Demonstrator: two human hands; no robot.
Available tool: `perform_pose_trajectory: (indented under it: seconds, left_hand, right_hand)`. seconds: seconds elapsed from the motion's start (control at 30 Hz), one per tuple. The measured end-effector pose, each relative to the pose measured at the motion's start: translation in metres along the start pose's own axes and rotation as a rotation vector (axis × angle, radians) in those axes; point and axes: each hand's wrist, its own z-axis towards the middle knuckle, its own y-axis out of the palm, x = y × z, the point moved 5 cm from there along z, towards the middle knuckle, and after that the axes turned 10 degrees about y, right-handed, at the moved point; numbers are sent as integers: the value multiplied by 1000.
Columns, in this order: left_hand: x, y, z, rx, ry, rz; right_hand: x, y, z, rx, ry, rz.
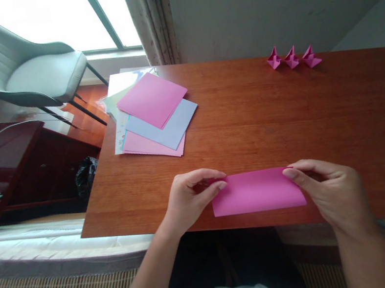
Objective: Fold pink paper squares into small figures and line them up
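A bright pink sheet of paper spans the gap between my hands near the table's front edge. It looks like a wide rectangle, perhaps folded over along its far edge. My left hand pinches its far left corner between thumb and fingers. At the far right corner, my right hand grips it the same way, thumb on top. Whether the paper rests on the table or is slightly lifted, I cannot tell.
Three folded pink paper figures stand in a row at the back right of the wooden table. Pink and light blue paper sheets lie stacked at the back left. Beyond the table's left side is a grey chair.
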Motion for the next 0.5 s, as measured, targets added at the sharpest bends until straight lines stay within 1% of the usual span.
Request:
perform_pose_trajectory:
  seconds: [0.5]
  left_hand:
    - [0,0,0,-9,-14,11]
  right_hand:
    - [0,-1,-1,2,-12,8]
